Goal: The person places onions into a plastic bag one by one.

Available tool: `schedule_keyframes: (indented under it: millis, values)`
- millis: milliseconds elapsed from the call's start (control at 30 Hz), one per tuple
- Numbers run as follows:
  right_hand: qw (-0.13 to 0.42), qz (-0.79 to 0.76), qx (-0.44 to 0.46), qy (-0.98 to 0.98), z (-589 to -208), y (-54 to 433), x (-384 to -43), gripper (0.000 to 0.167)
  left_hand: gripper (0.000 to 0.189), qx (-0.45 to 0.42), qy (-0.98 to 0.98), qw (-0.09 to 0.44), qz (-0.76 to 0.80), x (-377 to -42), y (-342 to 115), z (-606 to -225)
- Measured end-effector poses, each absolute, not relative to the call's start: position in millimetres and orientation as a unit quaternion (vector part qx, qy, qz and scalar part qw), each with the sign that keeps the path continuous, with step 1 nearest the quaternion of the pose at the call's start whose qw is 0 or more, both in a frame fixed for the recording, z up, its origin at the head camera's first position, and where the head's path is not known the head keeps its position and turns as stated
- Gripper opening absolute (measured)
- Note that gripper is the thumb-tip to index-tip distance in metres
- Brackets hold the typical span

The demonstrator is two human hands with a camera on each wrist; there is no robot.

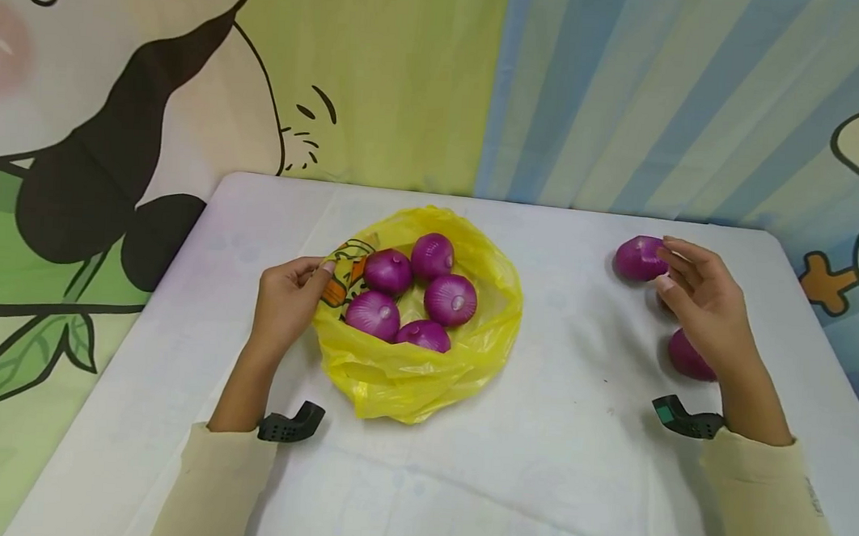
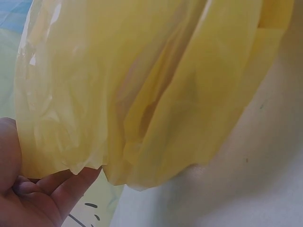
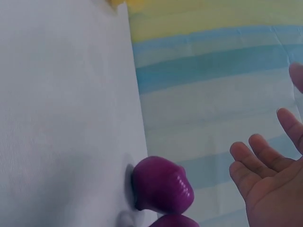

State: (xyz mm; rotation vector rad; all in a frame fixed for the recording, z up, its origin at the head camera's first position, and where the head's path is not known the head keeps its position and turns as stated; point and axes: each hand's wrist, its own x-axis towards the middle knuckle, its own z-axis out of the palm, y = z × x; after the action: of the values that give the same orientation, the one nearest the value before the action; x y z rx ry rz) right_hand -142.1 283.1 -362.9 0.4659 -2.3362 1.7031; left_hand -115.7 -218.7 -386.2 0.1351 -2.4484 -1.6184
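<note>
While left hand [image 1: 287,297] pinched bag [image 1: 416,381] at edge | right hand [image 1: 710,307] splayed, empty, near loose onions [image 1: 637,259] | steady edge, whole-palm grasp seemed wisest

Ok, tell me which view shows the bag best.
Head view: the bag shows almost whole, mouth open, five onions visible inside. The left wrist view shows only its outside, cropped; the right wrist view, just a yellow blur up top, possibly the bag.
</note>
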Motion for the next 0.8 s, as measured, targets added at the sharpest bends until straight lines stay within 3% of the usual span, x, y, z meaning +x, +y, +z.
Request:
schedule_keyframes:
  millis: [300,500,800]
  values:
    - [0.105,0.509,0.097,-0.849,-361,305,-124,0.066,0.04,0.044,-0.834,0.106,-0.539,-115,-219,-387]
    - [0.123,0.496,0.05,-0.858,-366,325,-109,0.069,0.041,0.05,-0.838,0.101,-0.535,-115,-218,-385]
    - [0.099,0.482,-0.018,-0.871,-381,346,-96,0.069,0.04,0.053,-0.836,0.099,-0.537,-116,-217,-386]
